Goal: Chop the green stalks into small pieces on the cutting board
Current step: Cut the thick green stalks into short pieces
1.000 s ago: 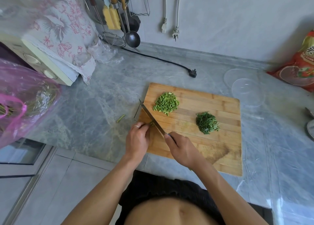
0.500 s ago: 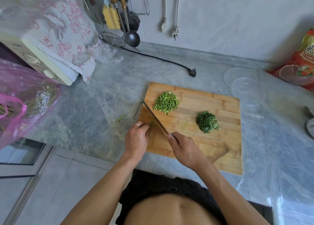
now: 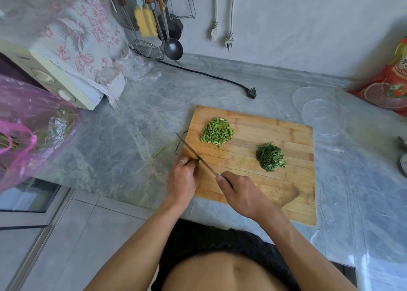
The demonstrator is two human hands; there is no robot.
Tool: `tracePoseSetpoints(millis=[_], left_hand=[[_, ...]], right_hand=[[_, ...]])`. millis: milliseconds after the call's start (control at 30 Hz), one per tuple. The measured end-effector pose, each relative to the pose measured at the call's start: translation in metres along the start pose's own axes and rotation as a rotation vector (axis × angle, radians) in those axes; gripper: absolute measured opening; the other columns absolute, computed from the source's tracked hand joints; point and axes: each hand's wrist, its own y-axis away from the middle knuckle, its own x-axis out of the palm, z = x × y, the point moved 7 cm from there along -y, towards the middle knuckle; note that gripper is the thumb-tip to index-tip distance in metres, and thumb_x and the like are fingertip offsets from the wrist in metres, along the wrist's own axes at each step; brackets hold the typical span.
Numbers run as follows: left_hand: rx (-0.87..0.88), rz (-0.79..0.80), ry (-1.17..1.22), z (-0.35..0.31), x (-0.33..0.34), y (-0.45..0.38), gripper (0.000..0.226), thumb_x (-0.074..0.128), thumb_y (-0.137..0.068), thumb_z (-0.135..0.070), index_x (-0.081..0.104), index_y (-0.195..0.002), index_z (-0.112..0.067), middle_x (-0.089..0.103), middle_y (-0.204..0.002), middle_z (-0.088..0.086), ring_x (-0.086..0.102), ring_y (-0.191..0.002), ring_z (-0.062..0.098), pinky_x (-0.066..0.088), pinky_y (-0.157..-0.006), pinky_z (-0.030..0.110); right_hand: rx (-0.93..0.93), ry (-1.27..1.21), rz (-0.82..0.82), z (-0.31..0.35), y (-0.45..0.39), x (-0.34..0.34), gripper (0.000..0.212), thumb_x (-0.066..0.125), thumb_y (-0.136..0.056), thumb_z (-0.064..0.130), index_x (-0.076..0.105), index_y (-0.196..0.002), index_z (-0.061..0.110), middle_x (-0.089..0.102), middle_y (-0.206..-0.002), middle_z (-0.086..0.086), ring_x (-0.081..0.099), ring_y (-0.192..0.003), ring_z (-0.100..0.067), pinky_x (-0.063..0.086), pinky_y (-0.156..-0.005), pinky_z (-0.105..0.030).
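A wooden cutting board [image 3: 264,180] lies on the grey marble counter. A heap of light green stalk pieces [image 3: 217,132] sits at its back left, and a darker green chopped heap [image 3: 270,157] lies right of the middle. My right hand [image 3: 242,195] grips the handle of a knife [image 3: 193,152], whose blade slants toward the board's left edge. My left hand [image 3: 182,178], with a ring on one finger, holds a short bit of green stalk [image 3: 200,158] against the blade at the board's left edge. Most of that stalk is hidden by my fingers.
One stray stalk piece [image 3: 159,151] lies on the counter left of the board. A pink plastic bag with greens [image 3: 28,128] sits far left. Clear plastic bowls [image 3: 321,114] stand behind the board's right corner, a red bag [image 3: 387,86] beyond. A black power plug [image 3: 251,92] lies behind the board.
The knife blade has edged a little along the stalk between frames. Both hands stay at the board's left edge, and the two heaps are unchanged.
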Motion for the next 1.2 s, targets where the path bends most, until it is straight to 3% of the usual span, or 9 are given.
tracePoseSetpoints(millis=[100, 233, 367, 533, 700, 967, 1200], left_hand=[[-0.002, -0.009, 0.014, -0.003, 0.001, 0.000, 0.024, 0.073, -0.076, -0.001, 0.076, -0.096, -0.014, 0.068, -0.092, 0.004, 0.064, -0.080, 0.028, 0.051, -0.060, 0.033], [0.007, -0.020, 0.013, -0.006, 0.000, -0.001, 0.019, 0.073, -0.076, 0.000, 0.075, -0.091, -0.011, 0.067, -0.090, 0.006, 0.065, -0.079, 0.029, 0.052, -0.057, 0.033], [0.022, -0.039, 0.034, -0.005, 0.001, -0.001, 0.019, 0.073, -0.076, 0.001, 0.076, -0.092, -0.010, 0.066, -0.089, 0.007, 0.065, -0.076, 0.028, 0.052, -0.057, 0.032], [0.015, -0.033, 0.067, -0.001, 0.005, -0.001, 0.025, 0.079, -0.073, -0.002, 0.077, -0.095, -0.013, 0.064, -0.089, 0.004, 0.065, -0.074, 0.025, 0.050, -0.056, 0.029], [-0.025, -0.038, 0.086, 0.000, 0.007, 0.002, 0.022, 0.079, -0.075, -0.004, 0.076, -0.094, -0.014, 0.064, -0.092, 0.004, 0.064, -0.077, 0.024, 0.050, -0.059, 0.028], [-0.061, -0.076, 0.115, -0.003, 0.006, 0.002, 0.010, 0.075, -0.077, -0.004, 0.074, -0.083, -0.011, 0.062, -0.084, 0.007, 0.063, -0.070, 0.027, 0.051, -0.053, 0.032], [-0.020, -0.066, 0.053, -0.004, 0.005, 0.001, 0.016, 0.077, -0.074, 0.001, 0.073, -0.085, -0.009, 0.063, -0.090, 0.004, 0.064, -0.076, 0.024, 0.047, -0.056, 0.029]], right_hand=[[-0.007, 0.018, -0.007, 0.000, 0.000, 0.000, 0.038, 0.039, -0.104, 0.030, 0.038, -0.067, 0.020, 0.038, -0.052, 0.002, 0.029, -0.044, -0.013, 0.026, -0.046, -0.027], [-0.003, 0.059, -0.013, -0.001, -0.003, 0.002, 0.035, 0.037, -0.104, 0.033, 0.039, -0.071, 0.020, 0.039, -0.050, -0.002, 0.030, -0.041, -0.020, 0.027, -0.045, -0.041], [0.011, 0.087, -0.013, -0.004, -0.007, 0.006, 0.032, 0.035, -0.104, 0.034, 0.034, -0.072, 0.026, 0.038, -0.048, -0.001, 0.029, -0.037, -0.022, 0.026, -0.040, -0.040], [0.011, 0.160, -0.039, -0.004, -0.011, 0.013, 0.028, 0.034, -0.104, 0.034, 0.039, -0.083, 0.016, 0.037, -0.048, -0.002, 0.027, -0.035, -0.021, 0.021, -0.037, -0.033], [0.011, 0.202, -0.053, -0.005, -0.007, 0.020, 0.033, 0.025, -0.101, 0.048, 0.036, -0.086, 0.021, 0.041, -0.053, -0.005, 0.029, -0.036, -0.021, 0.018, -0.039, -0.029], [0.047, 0.133, -0.019, 0.000, -0.024, 0.023, 0.027, 0.030, -0.102, 0.043, 0.034, -0.086, 0.022, 0.041, -0.057, -0.002, 0.032, -0.042, -0.020, 0.020, -0.043, -0.031], [0.061, 0.049, -0.038, -0.006, -0.016, 0.010, 0.030, 0.035, -0.103, 0.037, 0.040, -0.084, 0.016, 0.044, -0.055, -0.005, 0.040, -0.046, -0.030, 0.031, -0.049, -0.041]])
